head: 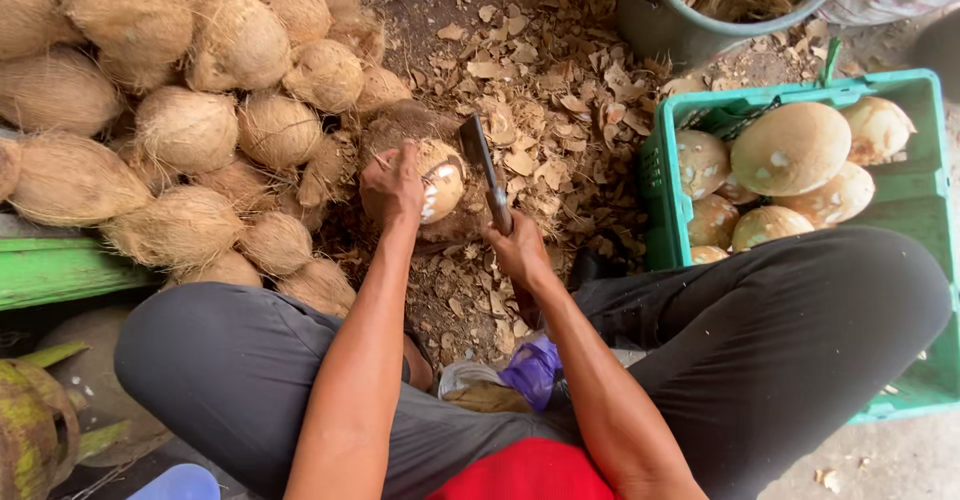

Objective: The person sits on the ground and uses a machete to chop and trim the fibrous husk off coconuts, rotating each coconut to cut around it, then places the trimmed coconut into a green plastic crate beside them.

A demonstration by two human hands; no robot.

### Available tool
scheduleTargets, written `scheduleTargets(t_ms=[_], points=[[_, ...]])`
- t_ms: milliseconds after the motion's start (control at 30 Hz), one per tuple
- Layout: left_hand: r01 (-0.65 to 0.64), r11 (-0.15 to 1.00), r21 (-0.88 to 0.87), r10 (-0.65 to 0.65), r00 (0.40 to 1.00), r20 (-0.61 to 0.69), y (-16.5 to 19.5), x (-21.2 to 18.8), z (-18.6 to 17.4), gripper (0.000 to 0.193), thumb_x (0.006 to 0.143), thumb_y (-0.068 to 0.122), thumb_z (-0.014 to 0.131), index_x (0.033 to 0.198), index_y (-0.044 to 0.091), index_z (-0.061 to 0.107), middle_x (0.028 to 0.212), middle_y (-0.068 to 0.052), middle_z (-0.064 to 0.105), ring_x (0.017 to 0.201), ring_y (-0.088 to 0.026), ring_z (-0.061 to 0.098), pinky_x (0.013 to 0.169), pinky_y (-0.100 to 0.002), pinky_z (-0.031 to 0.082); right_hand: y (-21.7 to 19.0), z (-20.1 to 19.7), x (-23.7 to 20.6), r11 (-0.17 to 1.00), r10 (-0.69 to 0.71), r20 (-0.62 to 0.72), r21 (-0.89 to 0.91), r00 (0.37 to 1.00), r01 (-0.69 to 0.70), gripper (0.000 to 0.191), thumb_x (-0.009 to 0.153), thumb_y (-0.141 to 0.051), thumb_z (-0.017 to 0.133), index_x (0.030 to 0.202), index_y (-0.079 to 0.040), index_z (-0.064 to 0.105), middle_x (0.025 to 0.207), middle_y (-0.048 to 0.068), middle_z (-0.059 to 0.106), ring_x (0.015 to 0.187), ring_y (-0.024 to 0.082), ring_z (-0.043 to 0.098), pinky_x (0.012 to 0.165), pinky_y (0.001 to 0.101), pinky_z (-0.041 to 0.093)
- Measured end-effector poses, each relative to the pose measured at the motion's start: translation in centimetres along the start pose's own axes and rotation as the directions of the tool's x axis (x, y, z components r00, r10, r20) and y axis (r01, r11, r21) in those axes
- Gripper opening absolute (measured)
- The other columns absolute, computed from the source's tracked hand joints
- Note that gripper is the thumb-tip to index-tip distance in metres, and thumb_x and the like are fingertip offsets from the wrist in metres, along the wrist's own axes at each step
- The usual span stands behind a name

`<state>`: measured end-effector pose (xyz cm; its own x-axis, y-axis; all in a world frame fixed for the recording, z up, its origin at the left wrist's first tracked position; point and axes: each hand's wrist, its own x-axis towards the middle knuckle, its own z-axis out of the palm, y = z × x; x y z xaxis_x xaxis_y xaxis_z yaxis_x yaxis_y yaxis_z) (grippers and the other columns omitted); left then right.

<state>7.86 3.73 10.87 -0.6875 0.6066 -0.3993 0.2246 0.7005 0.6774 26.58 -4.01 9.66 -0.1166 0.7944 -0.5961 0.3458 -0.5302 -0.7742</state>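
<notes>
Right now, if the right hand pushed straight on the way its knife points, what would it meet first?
Probably the shell chips on the ground: the right hand aims the knife up past the coconut held by the left hand. Depth is unclear.

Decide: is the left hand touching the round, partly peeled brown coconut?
Touching: the head view shows the left hand gripping the partly peeled brown coconut.

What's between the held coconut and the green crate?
In the head view, the cleaver blade stands right beside the coconut; past it, only ground strewn with husk chips reaches the crate.
</notes>
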Motion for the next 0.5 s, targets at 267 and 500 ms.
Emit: scheduleTargets(t_ms=[267, 500], points=[[-0.066, 0.997, 0.031, 0.066, 0.998, -0.008, -1.4, 1.5, 0.8, 0.044, 0.088, 0.056, 0.062, 0.094, 0.014, 0.075, 0.069, -0.003, 0.064, 0.051, -0.01, 0.054, 0.041, -0.029, 0.041, -5.6, -2.2, -3.4, 0.885, -0.306, -0.163, 0.314, 0.938, 0.343, 0.024, 0.099, -0.033, 0.059, 0.085, -0.017, 0.05, 0.054, -0.004, 0.049, 0.043, 0.008, 0.047, 0.037, 0.0277, 0.042], [-0.053, 0.998, -0.028, 0.054, 0.998, 0.034, -1.8, 2.1, 1.1, 0.036, 0.086, 0.052, 0.061, 0.095, 0.017, 0.068, 0.068, -0.003, 0.065, 0.05, -0.012, 0.054, 0.041, -0.035, 0.04, -3.2, -0.2, -3.1, 0.963, -0.248, -0.012, 0.106, 0.969, 0.247, 0.036, 0.103, -0.029, 0.064, 0.076, -0.014, 0.046, 0.06, -0.003, 0.049, 0.045, 0.005, 0.043, 0.036, 0.025, 0.04]])
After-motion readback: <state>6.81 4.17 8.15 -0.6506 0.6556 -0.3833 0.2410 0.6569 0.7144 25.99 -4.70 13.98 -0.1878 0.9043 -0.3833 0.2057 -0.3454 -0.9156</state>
